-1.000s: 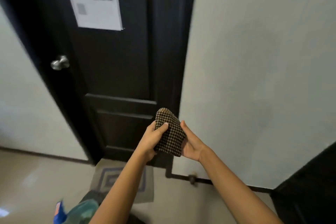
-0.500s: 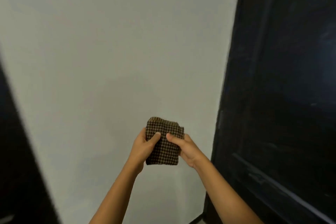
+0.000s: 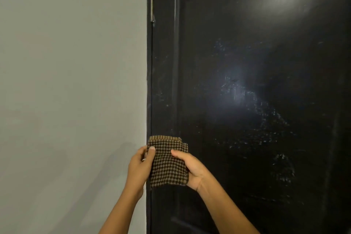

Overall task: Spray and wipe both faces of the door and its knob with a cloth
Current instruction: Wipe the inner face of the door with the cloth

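no readable text or labels anywhere

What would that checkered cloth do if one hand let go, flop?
The cloth would probably droop and unfold: it is a soft folded pad that the left hand and right hand pinch by its sides. It seems light, since thumbs and fingers alone hold it up. Its bumpy weave likely resists slipping.

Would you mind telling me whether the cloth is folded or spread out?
Folded: the cloth is a compact pad with a layered top edge, pinched between left hand and right hand.
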